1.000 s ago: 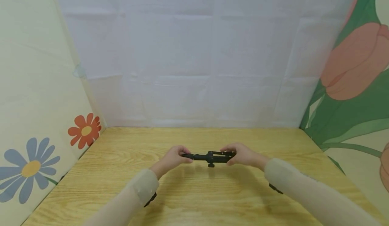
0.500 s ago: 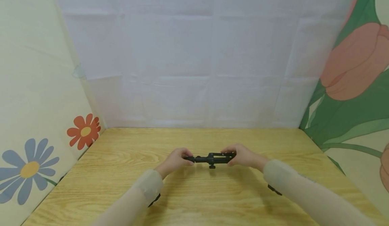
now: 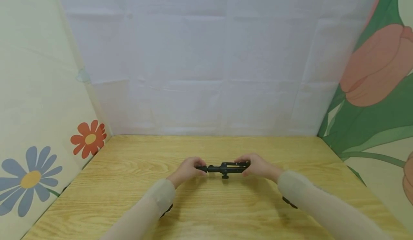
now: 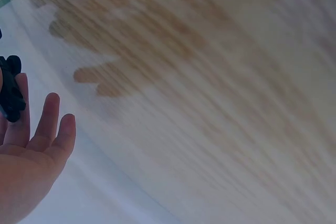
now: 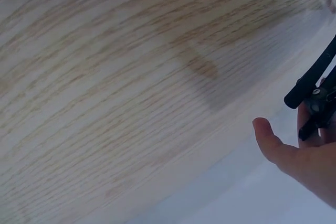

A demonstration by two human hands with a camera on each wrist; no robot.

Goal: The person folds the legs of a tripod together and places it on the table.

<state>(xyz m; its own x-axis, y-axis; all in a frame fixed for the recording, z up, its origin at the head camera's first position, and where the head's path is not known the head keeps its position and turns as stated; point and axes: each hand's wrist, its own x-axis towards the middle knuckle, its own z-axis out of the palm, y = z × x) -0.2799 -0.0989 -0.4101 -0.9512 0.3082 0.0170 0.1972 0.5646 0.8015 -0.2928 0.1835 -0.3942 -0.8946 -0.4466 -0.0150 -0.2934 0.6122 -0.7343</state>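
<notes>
A small black tripod (image 3: 224, 169) with folded legs and a knob on its underside is held level above the wooden table, lying left to right in the head view. My left hand (image 3: 189, 169) pinches its narrow left end between thumb and fingers. The leg end on the right is gripped by my right hand (image 3: 258, 166). In the left wrist view, two fingers of the left hand (image 4: 31, 166) stand out away from the black end piece. In the right wrist view, the leg ends (image 5: 304, 93) lie against the fingers of the right hand, whose thumb is apart from them.
The wooden table (image 3: 213, 207) spreads beneath both hands. Behind it hangs a creased white cloth (image 3: 206, 71). Flower-patterned sheets stand at the left (image 3: 35, 100) and at the right (image 3: 380, 125).
My left hand has moved slightly right and down in the head view, and the tripod's left end has shifted a little with it. The right hand stays nearly still.
</notes>
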